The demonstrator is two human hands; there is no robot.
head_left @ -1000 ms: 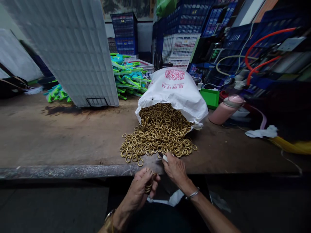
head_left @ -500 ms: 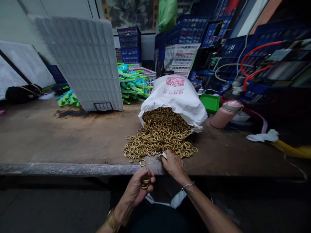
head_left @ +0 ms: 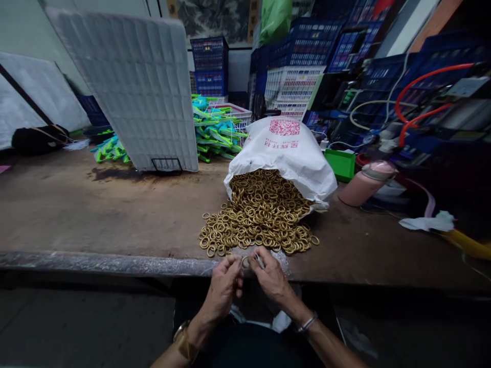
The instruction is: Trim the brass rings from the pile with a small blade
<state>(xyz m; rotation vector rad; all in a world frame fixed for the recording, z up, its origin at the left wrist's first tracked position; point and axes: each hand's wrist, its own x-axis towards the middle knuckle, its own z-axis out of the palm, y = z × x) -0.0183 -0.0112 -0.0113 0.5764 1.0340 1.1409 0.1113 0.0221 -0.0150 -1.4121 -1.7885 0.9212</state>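
My left hand (head_left: 225,284) is closed, its thumb and forefinger at the left side of a gold-coloured ring (head_left: 245,261) just above the table's front edge. My right hand (head_left: 271,278) meets it from the other side, fingers pinched at the same ring. A small pale tool (head_left: 260,261) shows between the right fingers; its kind is unclear. Whatever lies inside the left palm is hidden. Right behind the hands spreads a heap of gold-coloured rings (head_left: 261,222), spilling from the open mouth of a white sack (head_left: 291,148) with red print, lying on its side.
A tall white ribbed panel (head_left: 134,92) stands upright at left on the brown table (head_left: 95,220). Green and blue plastic pieces (head_left: 215,130) lie piled behind it. On the right are a pink bottle (head_left: 366,184) and a green tray (head_left: 340,164). Blue crates (head_left: 209,64) stack at the back.
My right hand has drawn back from the heap to my left hand, and a ring is now between them. The left hand has turned, hiding the rings seen in its palm. The view has shifted slightly.
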